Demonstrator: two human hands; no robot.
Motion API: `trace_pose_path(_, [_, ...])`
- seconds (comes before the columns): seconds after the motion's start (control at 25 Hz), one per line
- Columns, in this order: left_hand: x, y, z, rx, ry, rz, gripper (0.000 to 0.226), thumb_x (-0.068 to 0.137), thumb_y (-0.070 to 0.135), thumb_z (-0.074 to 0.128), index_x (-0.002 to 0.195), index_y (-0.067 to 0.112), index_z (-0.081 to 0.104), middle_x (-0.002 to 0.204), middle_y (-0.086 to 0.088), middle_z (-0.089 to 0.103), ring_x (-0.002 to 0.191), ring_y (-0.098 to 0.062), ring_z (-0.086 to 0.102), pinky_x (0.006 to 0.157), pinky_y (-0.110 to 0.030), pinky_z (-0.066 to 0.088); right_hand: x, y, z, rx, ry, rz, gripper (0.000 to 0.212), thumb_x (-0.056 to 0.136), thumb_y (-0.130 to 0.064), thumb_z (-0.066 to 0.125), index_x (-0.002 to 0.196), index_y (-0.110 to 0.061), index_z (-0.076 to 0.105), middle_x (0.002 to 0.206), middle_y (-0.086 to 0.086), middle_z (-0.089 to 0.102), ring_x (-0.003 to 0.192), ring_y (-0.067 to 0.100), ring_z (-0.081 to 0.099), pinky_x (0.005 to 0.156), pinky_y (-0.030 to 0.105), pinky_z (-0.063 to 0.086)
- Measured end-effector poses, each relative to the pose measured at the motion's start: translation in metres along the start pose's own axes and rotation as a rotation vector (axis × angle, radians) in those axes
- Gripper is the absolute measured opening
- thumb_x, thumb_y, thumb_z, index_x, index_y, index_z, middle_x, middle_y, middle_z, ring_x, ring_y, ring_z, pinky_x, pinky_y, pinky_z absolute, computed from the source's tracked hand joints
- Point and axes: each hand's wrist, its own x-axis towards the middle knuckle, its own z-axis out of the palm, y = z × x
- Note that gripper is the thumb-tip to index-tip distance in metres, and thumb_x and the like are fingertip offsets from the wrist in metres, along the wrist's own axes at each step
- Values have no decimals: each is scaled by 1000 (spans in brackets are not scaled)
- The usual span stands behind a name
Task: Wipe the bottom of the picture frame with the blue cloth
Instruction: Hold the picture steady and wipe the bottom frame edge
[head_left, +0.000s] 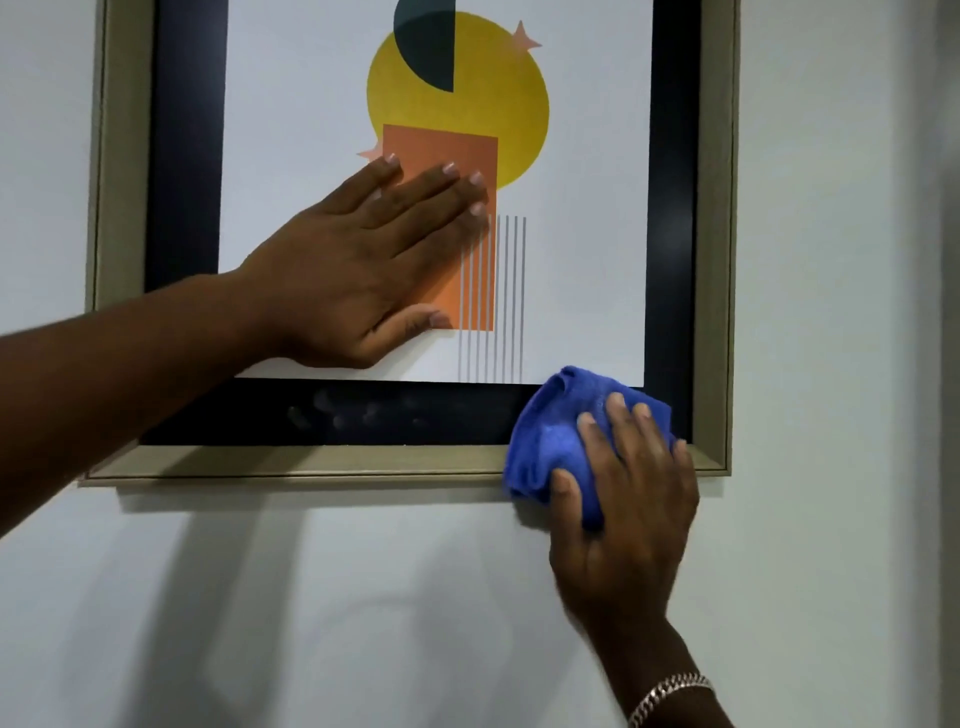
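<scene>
Right grip (621, 480) clutching blue cloth (550, 441) on picture frame (311, 462) bottom rail | left grip (358, 265) flat, released, on glass

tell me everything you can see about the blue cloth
The blue cloth is a soft, fuzzy cloth, microfibre by the look of it, bunched into a loose wad rather than folded flat. The right hand presses it from below, fingers spread over its front and thumb against its lower left edge. It sits near the bottom right corner of the picture frame, covering part of the beige lower rail and the black inner border, with its lowest fold hanging over the white wall. Its top edge just reaches the print.
</scene>
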Motion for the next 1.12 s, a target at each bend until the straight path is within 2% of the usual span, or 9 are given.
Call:
trace_pose_path(0.12, [-3,0,1,7,8,3,77,95,57,15,154,8,7,163,-16,9,152,-30,5,123,-53,13,10,-37,12,14,61,173,44,98,-40,45,125,-11,62,141,14,54,137,28,45,117,56,31])
trace_pose_path(0.24, [-7,-5,1,-6,27,35,77,95,57,15,154,8,8,163,-16,10,151,-30,7,123,-53,13,-3,-39,10,42,21,11,43,97,-41,48,121,-9,64,138,14,56,136,29,47,115,55,34])
trace_pose_path(0.32, [-16,-11,1,-13,33,29,77,94,57,16,154,9,7,163,-16,9,151,-30,7,123,-53,13,-6,-11,2,22,41,5,41,98,-39,49,118,-6,66,135,14,59,134,29,49,111,59,37])
trace_pose_path(0.48, [-26,-13,3,2,47,-20,78,94,57,17,154,8,4,164,-16,7,152,-29,6,123,-53,13,12,-32,13,26,114,287,42,98,-42,43,124,-13,60,139,14,56,136,28,46,116,58,31])
trace_pose_path(0.6, [-26,-15,4,-7,49,-1,79,94,57,19,154,8,4,164,-16,6,152,-28,5,123,-52,11,3,-63,18,5,-3,150,44,99,-45,37,133,-22,54,146,15,48,140,29,39,119,54,25])
trace_pose_path(0.68, [-29,-20,4,-16,42,12,80,93,58,19,154,9,3,164,-15,5,152,-28,4,123,-52,11,-7,-46,12,-22,-48,55,43,100,-46,35,133,-23,51,146,15,48,139,29,40,116,58,28])
trace_pose_path(0.88, [-33,-20,4,-26,43,-32,80,93,60,17,154,8,4,164,-15,6,152,-28,4,123,-53,12,6,-80,27,26,26,298,45,96,-48,41,130,-24,57,146,14,48,140,29,37,118,62,21])
trace_pose_path(1.04, [-38,-25,6,-27,46,-42,81,93,61,16,154,8,4,164,-15,5,152,-28,3,123,-52,10,-17,-98,29,91,-20,52,38,95,-49,49,122,-25,62,139,14,55,135,29,45,115,63,26])
trace_pose_path(1.12, [-43,-26,7,-25,54,-72,81,94,61,17,154,8,4,164,-15,4,152,-28,2,123,-52,10,-19,-85,26,93,62,131,35,95,-45,50,121,-24,60,137,14,56,134,30,45,113,66,28])
